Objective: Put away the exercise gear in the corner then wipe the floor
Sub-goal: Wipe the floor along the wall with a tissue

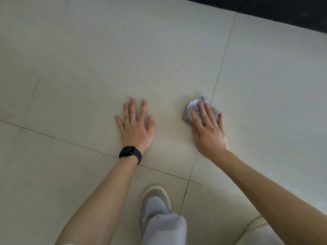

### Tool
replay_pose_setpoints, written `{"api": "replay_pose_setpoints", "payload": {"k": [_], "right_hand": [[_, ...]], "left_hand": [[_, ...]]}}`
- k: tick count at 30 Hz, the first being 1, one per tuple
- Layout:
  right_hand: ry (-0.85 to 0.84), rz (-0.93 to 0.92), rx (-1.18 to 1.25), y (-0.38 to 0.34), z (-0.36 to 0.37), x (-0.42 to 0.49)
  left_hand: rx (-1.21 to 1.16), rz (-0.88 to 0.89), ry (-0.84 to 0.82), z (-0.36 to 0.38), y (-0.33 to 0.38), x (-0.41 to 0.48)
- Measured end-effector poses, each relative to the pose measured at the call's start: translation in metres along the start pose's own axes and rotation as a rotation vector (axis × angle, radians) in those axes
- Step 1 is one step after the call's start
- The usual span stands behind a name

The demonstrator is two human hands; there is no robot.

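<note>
**Floor-wiping stage: one cloth, two hands, tiled floor**

- Step in hand: wiping, by the look of it. No exercise gear is in sight, so the first part of the task cannot be checked from here.
- Right hand point(208, 129): flat, fingers extended, pressing a crumpled cloth point(195, 107) against the floor point(88, 59); not gripping, only pinning it down.
- Left hand point(135, 124): spread wide, palm on the tile, holding nothing; a brace. Thin ring, black smartwatch point(130, 153) at the wrist.
- Cloth: pale lilac-grey, soft, bunched, lying just beside a grout line point(222, 68).
- Floor: large smooth cream tiles, faint sheen, dark thin joints.
- Shoe point(155, 197): grey with off-white sole, planted between the arms.
- Next move probably calls for steady downward pressure and sweeping strokes across the joint.
</note>
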State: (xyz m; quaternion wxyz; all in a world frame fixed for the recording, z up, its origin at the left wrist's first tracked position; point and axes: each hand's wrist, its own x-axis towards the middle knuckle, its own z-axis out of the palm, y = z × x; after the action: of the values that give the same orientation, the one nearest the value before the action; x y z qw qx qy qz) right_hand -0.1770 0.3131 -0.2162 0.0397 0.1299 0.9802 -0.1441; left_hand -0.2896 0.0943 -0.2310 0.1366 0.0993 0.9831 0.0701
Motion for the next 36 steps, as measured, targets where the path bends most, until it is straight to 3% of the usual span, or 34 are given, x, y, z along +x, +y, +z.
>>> {"api": "replay_pose_setpoints", "payload": {"k": [4,6,8,12,14,16,20,22,24,28,31,33,36], "right_hand": [[-0.215,-0.702,-0.090,-0.017,0.016,-0.088],[-0.279,-0.865,-0.144,-0.003,0.009,-0.066],[-0.226,-0.701,-0.152,0.009,0.004,-0.024],[-0.115,0.030,0.030,0.010,-0.016,0.056],[-0.085,0.137,0.053,-0.016,-0.008,0.057],[-0.074,-0.030,0.009,-0.045,0.010,0.026],[-0.218,-0.770,-0.077,-0.076,0.034,-0.040],[-0.313,-0.949,-0.121,-0.067,0.028,-0.014],[-0.284,-0.844,-0.150,-0.059,0.025,0.032],[-0.097,-0.122,-0.003,-0.052,0.007,0.134],[-0.038,0.173,0.136,-0.078,0.014,0.153],[0.010,0.024,0.077,-0.103,0.028,0.127],[-0.133,-0.602,-0.059,-0.103,0.035,0.095]], "left_hand": [[-0.016,0.016,-0.026,-0.003,-0.001,-0.001],[-0.018,0.027,-0.070,-0.007,-0.002,0.000],[-0.030,0.047,-0.126,-0.013,-0.006,0.001],[-0.005,0.132,-0.241,-0.031,-0.020,0.011],[0.007,0.179,-0.213,-0.033,-0.027,0.015],[-0.024,0.178,-0.119,-0.031,-0.036,0.013],[-0.047,0.043,-0.040,-0.021,-0.056,0.001],[-0.031,-0.026,-0.013,-0.024,-0.066,-0.002],[-0.044,-0.121,0.024,-0.029,-0.079,0.004],[-0.013,-0.103,-0.015,-0.033,-0.109,0.028],[-0.032,-0.046,0.038,-0.039,-0.115,0.049],[-0.036,-0.045,0.083,-0.043,-0.113,0.064],[-0.032,-0.035,0.092,-0.050,-0.108,0.094]]}}
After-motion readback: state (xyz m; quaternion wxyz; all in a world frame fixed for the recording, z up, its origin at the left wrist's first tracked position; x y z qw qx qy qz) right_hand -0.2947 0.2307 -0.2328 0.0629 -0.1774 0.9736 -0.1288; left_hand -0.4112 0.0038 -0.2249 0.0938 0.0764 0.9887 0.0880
